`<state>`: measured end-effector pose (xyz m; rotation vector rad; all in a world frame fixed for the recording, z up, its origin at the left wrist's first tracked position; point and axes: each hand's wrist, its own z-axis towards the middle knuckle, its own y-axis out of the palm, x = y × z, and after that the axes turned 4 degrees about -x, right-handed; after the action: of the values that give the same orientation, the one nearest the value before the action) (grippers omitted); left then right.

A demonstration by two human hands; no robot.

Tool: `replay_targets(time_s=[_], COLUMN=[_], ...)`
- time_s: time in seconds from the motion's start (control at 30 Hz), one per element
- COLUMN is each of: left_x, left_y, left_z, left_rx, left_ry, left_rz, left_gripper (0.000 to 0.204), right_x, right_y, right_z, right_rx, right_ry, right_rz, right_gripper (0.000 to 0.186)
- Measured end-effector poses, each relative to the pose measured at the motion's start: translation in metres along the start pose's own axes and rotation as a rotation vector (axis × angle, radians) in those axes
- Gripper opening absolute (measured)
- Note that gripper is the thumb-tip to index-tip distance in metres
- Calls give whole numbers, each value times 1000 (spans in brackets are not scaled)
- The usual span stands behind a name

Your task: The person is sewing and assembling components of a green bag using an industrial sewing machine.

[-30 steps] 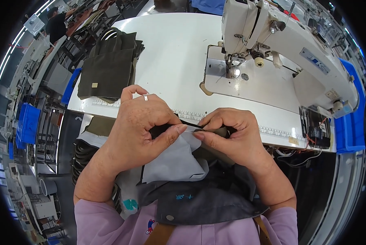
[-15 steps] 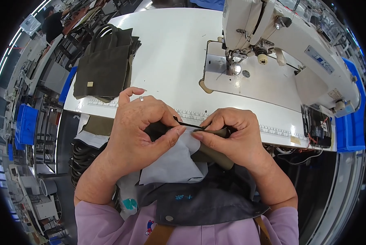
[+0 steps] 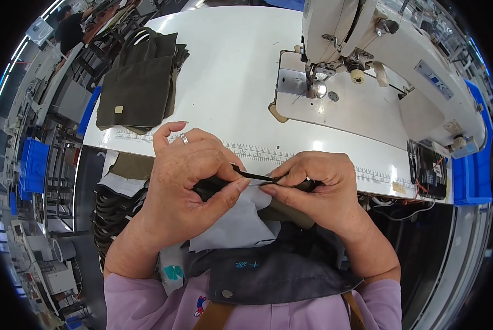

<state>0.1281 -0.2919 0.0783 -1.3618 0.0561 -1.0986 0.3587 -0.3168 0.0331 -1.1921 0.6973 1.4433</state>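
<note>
My left hand point(image 3: 191, 173) and my right hand point(image 3: 323, 179) are both closed in a thumb-and-finger pinch in front of my chest. Between them they stretch a narrow dark fabric edge point(image 3: 255, 176), which slants slightly down to the right. From this edge hangs a piece with a light grey lining point(image 3: 232, 223) and olive fabric point(image 3: 287, 213), lying toward my lap over the dark apron point(image 3: 279, 275). My fingers hide the ends of the edge. A ring shows on my left hand.
A sewing machine point(image 3: 417, 71) stands on the white table point(image 3: 224, 60) at right. Stacked dark olive bags point(image 3: 133, 93) lie at far left. Dark looped handles point(image 3: 114, 214) hang below the table's left edge, blue bins point(image 3: 34, 165) stand beyond, and a co-worker point(image 3: 69, 30) is far back.
My fingertips sit a little farther apart, so more of the dark edge shows between them. The left hand has tilted slightly, and the view has shifted a little.
</note>
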Motion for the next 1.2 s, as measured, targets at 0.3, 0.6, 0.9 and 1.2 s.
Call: replay_targets(time_s=[0.3,0.6,0.9,1.2], left_x=[1,-8,-14,16], left_y=[10,10,-9,-33], left_z=[-1,1,6,87], left_rx=[23,38,83,79], left_ry=[-116,-117,-37,452], left_rz=[14,20,113,762], left_gripper=[12,9,8,4], right_x=[4,4,-11,-5], right_y=[2,4,5,-3], right_z=[-2,-3,19,29], right_rx=[22,7,-74,126], right_ry=[72,146,-178,-224], right_rz=[53,56,-416,-417], right_gripper=[18,26,19,28])
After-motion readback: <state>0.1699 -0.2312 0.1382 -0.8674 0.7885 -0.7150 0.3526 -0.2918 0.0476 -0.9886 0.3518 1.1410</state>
